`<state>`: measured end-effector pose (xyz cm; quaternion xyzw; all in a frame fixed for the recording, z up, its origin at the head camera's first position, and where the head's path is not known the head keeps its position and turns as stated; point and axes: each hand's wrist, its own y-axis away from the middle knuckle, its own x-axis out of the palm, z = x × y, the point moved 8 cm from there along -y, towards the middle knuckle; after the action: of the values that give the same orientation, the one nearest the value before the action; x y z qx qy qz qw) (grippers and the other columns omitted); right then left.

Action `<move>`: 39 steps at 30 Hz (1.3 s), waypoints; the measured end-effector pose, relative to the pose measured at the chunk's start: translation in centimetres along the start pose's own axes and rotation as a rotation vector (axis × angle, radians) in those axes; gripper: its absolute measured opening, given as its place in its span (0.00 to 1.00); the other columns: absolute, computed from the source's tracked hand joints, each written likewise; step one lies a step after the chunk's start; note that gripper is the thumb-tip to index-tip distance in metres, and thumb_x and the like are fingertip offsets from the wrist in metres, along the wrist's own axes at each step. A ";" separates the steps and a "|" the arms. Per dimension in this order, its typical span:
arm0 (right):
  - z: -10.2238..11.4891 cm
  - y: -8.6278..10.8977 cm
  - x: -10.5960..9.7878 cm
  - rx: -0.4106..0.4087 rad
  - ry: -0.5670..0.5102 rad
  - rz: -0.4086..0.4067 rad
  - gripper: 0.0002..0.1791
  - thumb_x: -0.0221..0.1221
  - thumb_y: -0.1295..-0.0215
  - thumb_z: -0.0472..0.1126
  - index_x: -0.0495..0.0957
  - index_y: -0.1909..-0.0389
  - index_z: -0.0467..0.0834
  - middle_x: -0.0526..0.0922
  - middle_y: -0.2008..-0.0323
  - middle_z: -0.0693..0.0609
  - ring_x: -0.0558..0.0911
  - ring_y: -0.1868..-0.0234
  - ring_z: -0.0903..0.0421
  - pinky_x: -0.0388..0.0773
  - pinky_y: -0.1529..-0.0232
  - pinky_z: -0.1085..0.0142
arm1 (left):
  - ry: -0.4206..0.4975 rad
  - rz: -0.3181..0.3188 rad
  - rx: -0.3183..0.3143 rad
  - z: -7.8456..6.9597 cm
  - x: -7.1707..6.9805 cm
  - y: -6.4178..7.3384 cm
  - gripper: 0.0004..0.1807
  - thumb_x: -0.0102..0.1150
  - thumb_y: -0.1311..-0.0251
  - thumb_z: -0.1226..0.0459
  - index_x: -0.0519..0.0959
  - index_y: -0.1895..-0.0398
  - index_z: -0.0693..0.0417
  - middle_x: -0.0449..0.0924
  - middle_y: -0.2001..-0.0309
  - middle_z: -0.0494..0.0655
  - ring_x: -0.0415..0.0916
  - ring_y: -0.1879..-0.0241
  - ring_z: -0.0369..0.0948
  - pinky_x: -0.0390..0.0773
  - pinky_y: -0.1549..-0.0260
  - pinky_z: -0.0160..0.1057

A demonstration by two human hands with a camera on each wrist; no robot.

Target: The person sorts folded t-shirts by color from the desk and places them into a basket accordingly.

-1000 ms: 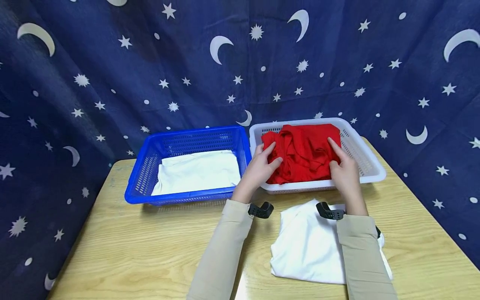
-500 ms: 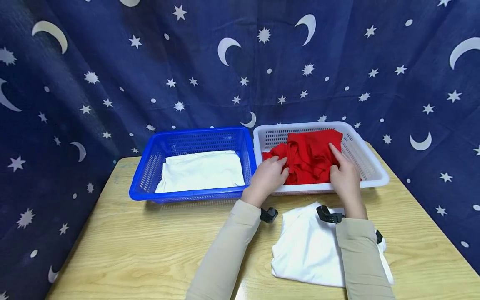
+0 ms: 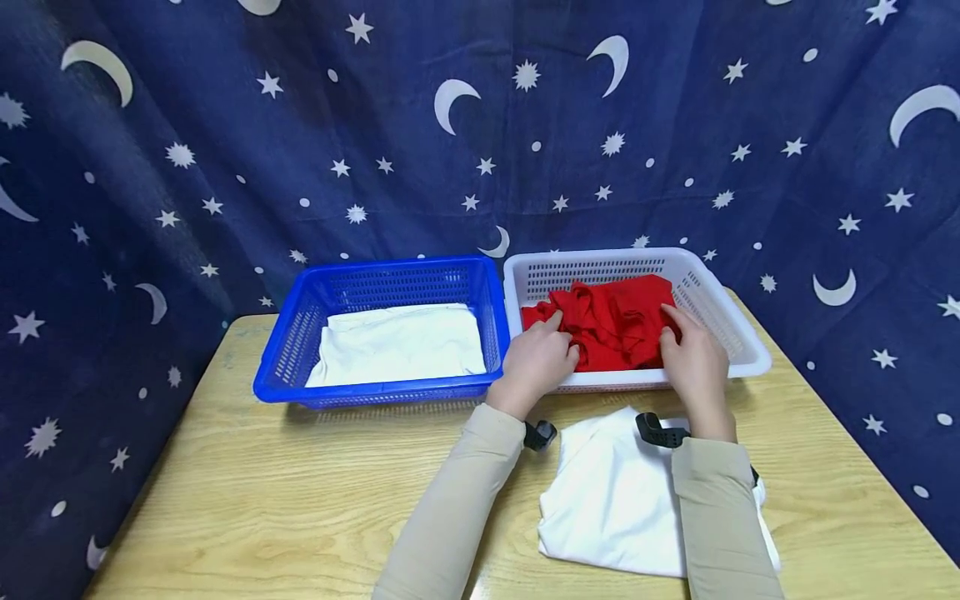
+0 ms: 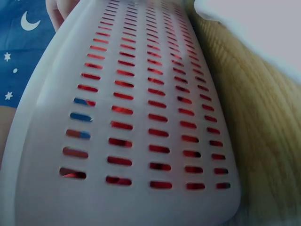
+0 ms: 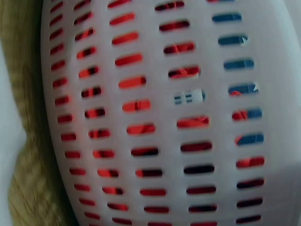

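Observation:
A rumpled red cloth (image 3: 618,325) lies in the white perforated basket (image 3: 738,350) at the right. My left hand (image 3: 536,362) reaches over the front rim, index finger and thumb spread apart against the cloth's left part. At the cloth's right side, my right hand (image 3: 693,358) touches it, its index finger and thumb also apart. The other fingers of both hands are mostly hidden. Both wrist views look at the basket's outer wall (image 4: 136,197), with red showing through its slots. A white cloth (image 3: 607,508) lies on the table, partly under my right forearm.
A blue perforated basket (image 3: 300,393) with a folded white cloth (image 3: 397,346) inside stands left of the white one. Both sit on a wooden table (image 3: 285,500), before a dark blue curtain (image 3: 405,125) with moons and stars.
The red cloth has sunk lower into the white basket and lies flatter. My left hand has moved down and slightly right over the rim; my right hand has lowered a little.

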<state>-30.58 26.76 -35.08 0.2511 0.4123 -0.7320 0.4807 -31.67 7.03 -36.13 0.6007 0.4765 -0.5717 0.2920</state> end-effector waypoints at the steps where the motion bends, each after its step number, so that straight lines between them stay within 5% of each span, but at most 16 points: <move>1: -0.1 0.1 -0.1 0.007 0.011 0.002 0.22 0.44 0.36 0.39 0.68 0.41 0.44 0.68 0.42 0.43 0.66 0.43 0.40 0.62 0.51 0.44 | -0.005 0.009 0.000 0.0 0.1 0.0 0.18 0.43 0.38 0.52 0.79 0.52 0.44 0.63 0.38 0.46 0.67 0.47 0.42 0.73 0.57 0.38; 9: -0.1 0.2 -0.2 0.017 0.083 0.058 0.23 0.43 0.35 0.44 0.67 0.42 0.40 0.62 0.39 0.41 0.62 0.41 0.39 0.59 0.51 0.43 | -0.041 0.011 -0.026 0.0 -0.2 0.1 0.25 0.42 0.40 0.49 0.67 0.39 0.41 0.53 0.34 0.40 0.66 0.47 0.40 0.72 0.57 0.38; 19: 0.2 0.1 -0.1 0.002 0.025 0.066 0.23 0.43 0.34 0.47 0.67 0.41 0.45 0.62 0.38 0.45 0.62 0.40 0.41 0.58 0.51 0.43 | -0.021 -0.089 -0.033 0.0 -0.6 0.9 0.29 0.43 0.40 0.50 0.59 0.34 0.42 0.56 0.35 0.41 0.54 0.37 0.42 0.64 0.46 0.42; 28: -0.9 0.6 -0.7 0.012 -0.304 0.083 0.21 0.46 0.34 0.50 0.70 0.43 0.47 0.69 0.43 0.43 0.64 0.41 0.46 0.58 0.44 0.49 | 0.007 -0.348 -0.022 -1.0 -1.3 3.8 0.21 0.49 0.43 0.53 0.72 0.45 0.44 0.64 0.40 0.45 0.60 0.41 0.41 0.66 0.50 0.38; 35: -1.1 1.9 -0.9 -0.009 -0.556 0.133 0.21 0.46 0.33 0.48 0.69 0.43 0.45 0.74 0.48 0.48 0.74 0.52 0.57 0.66 0.52 0.77 | 0.067 -0.400 0.035 -1.6 -1.3 5.5 0.18 0.50 0.43 0.53 0.75 0.49 0.44 0.68 0.43 0.43 0.63 0.43 0.39 0.60 0.45 0.38; 39: -1.4 3.1 -1.2 -0.003 -0.799 0.182 0.21 0.48 0.34 0.43 0.68 0.42 0.41 0.76 0.51 0.48 0.76 0.55 0.56 0.70 0.57 0.78 | 0.093 -0.396 0.091 -1.7 -1.2 6.4 0.17 0.53 0.45 0.53 0.77 0.52 0.42 0.72 0.47 0.39 0.67 0.48 0.36 0.57 0.44 0.39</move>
<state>-27.28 27.94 -36.05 -0.0182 0.1705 -0.7259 0.6660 -25.03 5.89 -35.95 0.5335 0.5721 -0.6104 0.1242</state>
